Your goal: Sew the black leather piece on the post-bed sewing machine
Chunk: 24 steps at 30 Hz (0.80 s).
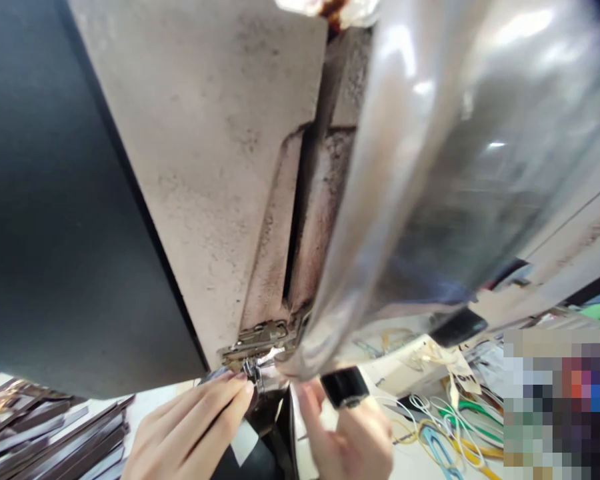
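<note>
Pinching small metal clip point(254, 373) with left hand point(190, 433) fingers; right hand point(350, 440) fingers loosely open beside it; no legible writing.

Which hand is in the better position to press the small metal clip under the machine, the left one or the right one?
Probably the left hand: its fingertips already touch the metal clip. The right hand sits lower and to the side, under the shiny film, with a black band on one finger.
</note>
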Available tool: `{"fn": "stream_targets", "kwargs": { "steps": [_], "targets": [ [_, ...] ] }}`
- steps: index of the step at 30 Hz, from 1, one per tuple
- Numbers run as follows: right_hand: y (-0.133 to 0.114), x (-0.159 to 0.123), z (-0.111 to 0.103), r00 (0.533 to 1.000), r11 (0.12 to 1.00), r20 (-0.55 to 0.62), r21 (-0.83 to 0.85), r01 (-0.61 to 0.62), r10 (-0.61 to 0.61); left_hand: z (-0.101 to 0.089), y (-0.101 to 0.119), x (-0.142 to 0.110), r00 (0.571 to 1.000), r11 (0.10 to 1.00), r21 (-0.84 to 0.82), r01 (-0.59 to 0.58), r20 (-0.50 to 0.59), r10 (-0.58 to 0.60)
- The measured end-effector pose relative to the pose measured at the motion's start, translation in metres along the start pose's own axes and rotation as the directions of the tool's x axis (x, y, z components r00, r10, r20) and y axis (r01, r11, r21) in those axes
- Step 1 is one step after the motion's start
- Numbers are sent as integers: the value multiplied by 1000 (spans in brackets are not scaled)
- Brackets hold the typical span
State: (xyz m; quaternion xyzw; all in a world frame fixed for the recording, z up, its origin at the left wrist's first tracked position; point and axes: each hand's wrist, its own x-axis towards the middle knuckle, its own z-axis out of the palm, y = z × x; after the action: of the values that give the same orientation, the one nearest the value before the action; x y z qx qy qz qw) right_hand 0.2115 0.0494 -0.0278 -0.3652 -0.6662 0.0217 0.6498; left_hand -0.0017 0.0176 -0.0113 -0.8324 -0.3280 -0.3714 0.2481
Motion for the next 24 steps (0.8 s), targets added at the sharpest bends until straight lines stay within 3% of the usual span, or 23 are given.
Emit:
{"fn": "stream_targets", "kwargs": {
  "steps": [2,4,6,9,12,14,19,24],
  "targets": [
    [3,12,-9,981,982,-61,55,-179,183,1,-7,0,998,1000,3,-12,57,12],
    [6,23,-19,959,948,73,149,-281,273,2,-13,-2,997,1000,-3,-26,70,26],
    [6,28,-25,937,917,203,228,-328,285,3,-19,-8,995,998,17,-56,80,54],
    [2,26,-25,936,947,305,204,-246,178,5,-24,-15,992,991,85,-105,83,98],
    [-1,20,-17,908,990,417,136,-20,-39,8,-26,-18,992,990,89,-107,80,100],
    [-2,19,-12,904,991,408,91,97,-126,10,-27,-18,995,996,49,-73,71,70],
    [-1,21,-7,906,972,359,10,236,-224,16,-29,-17,1000,1000,-26,-16,23,17],
    [-5,22,-11,892,977,409,-8,215,-193,16,-30,-10,1000,996,-93,-4,26,7]
  ]
}}
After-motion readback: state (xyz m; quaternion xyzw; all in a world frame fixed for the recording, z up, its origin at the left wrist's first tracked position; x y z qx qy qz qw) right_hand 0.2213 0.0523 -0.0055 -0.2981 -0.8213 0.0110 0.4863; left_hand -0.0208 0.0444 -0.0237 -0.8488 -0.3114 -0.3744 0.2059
